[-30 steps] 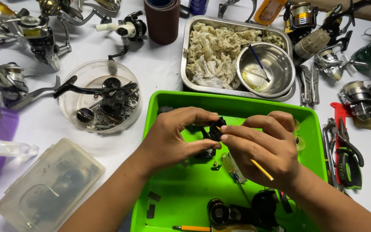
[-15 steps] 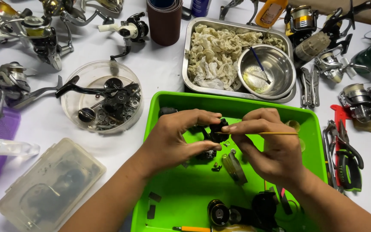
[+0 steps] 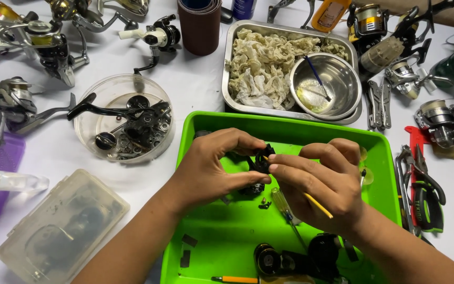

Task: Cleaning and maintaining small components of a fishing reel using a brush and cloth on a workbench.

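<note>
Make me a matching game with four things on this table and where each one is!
Things:
1. steel bowl
2. yellow-handled brush
3. black reel part
4. loose reel pieces

Places:
A. in the left hand
B. in the round clear dish
C. in the metal tray beside the rags
D. in the right hand

Pairs: 1-C, 2-D, 3-A, 4-B

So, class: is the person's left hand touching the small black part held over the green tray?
Touching. The head view shows the left hand with thumb and fingertips pinched around the small black part, no gap between them, above the green tray.
</note>
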